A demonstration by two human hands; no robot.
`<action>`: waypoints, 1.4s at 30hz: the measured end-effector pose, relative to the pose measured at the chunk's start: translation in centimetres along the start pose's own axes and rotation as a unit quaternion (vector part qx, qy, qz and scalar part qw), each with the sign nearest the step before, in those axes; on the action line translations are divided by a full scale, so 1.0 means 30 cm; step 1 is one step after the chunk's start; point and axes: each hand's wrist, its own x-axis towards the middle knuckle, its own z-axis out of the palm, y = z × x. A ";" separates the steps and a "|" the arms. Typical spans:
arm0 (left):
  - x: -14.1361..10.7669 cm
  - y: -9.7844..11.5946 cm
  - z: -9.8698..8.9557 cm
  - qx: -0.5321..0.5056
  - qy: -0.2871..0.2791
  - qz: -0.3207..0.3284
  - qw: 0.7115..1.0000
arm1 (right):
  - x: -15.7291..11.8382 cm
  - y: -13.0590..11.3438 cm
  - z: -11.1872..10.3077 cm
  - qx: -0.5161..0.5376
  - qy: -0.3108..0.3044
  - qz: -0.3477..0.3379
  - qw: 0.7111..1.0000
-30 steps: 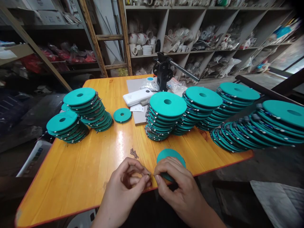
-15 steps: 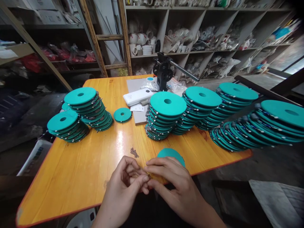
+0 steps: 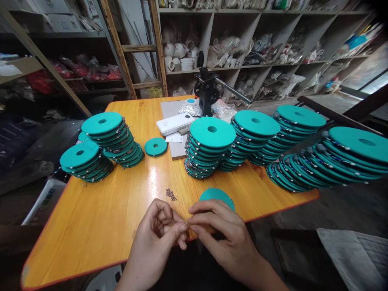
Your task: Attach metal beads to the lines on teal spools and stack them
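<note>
Green foam disc (image 3: 217, 196) lies at the worktop's (image 3: 100, 226) near edge, partly beneath the right hand (image 3: 226, 230), whose fingertips nearly close against the left hand's (image 3: 162, 232) pinched ones, anything held too small to tell.

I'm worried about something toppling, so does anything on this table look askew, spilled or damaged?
The rightmost stack of green discs slants and fans out near the edge of the table, though the wide view may exaggerate it. Small dark pieces lie loose beyond the left hand. No damage is evident.
</note>
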 end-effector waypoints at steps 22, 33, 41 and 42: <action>0.019 -0.011 0.064 0.259 -0.023 0.100 0.960 | -0.008 0.001 -0.034 0.044 0.008 0.078 0.996; 0.013 -0.014 0.052 0.259 -0.023 0.085 0.962 | -0.002 -0.001 -0.037 0.025 -0.006 0.060 0.998; 0.015 -0.012 0.052 0.271 -0.020 0.098 0.957 | 0.001 -0.002 -0.035 0.023 -0.018 0.073 0.997; 0.015 -0.012 0.051 0.271 -0.021 0.099 0.957 | 0.001 -0.003 -0.035 0.023 -0.019 0.074 0.997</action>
